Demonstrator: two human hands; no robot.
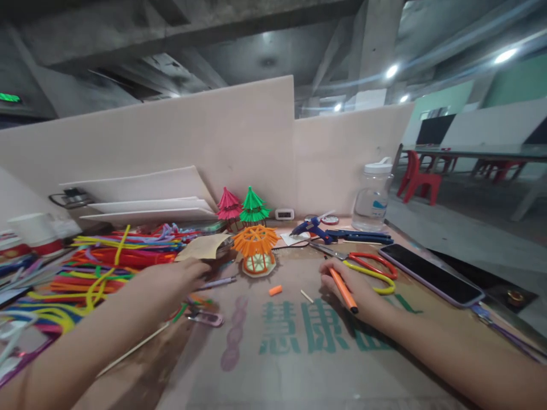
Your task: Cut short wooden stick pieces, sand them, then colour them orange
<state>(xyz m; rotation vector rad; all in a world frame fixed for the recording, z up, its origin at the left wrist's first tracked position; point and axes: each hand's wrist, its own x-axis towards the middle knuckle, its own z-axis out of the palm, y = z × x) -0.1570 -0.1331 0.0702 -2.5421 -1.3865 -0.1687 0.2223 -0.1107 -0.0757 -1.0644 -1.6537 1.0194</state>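
Note:
My right hand (348, 287) rests on the cardboard-covered table (299, 364), fingers closed round an orange stick (344, 290) that points back toward me. My left hand (183, 276) reaches forward over the table beside the pile of coloured pipe cleaners (98, 267); its fingers are curled near a piece of tan paper (203, 246), and I cannot see what they hold. Just ahead, between both hands, stands a small orange-roofed model hut (256, 250). A short orange piece (276, 290) and a thin stick bit (306, 296) lie between the hands.
Red and yellow-handled scissors (367, 265) lie beside my right hand, a phone (436, 273) farther right. A blue glue gun (342, 232), a water bottle (372, 196), pink (229, 206) and green (254, 208) paper trees stand by the partition. A clip (207, 316) and a long skewer (137, 346) lie near my left arm.

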